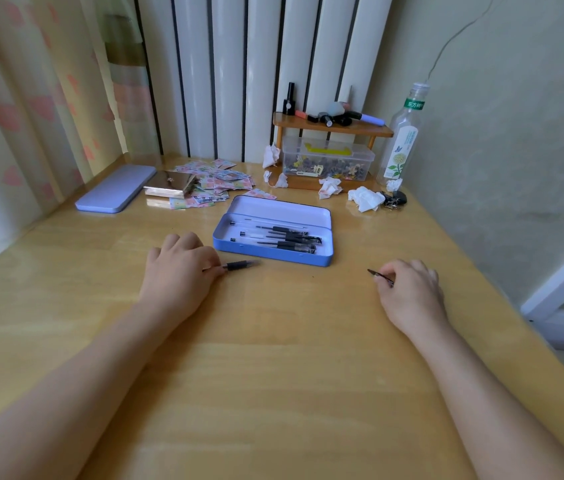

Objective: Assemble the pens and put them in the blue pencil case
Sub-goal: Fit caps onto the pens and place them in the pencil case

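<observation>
The blue pencil case (275, 255) lies open on the wooden desk, lid tilted back, with several black-gripped pens (284, 237) inside. My left hand (178, 268) rests on the desk just left of the case, its fingers closed on a pen barrel (241, 265) with a black grip that points right along the case's front wall. My right hand (410, 289) sits to the right of the case and pinches a thin dark refill (380, 277), its tip pointing left.
A second, closed lilac case (116, 193) lies at the far left beside a gold box (169, 185) and scattered stickers. Crumpled tissues (365, 198), a small wooden shelf (332, 128) over a clear box, and a bottle (403, 140) stand at the back right.
</observation>
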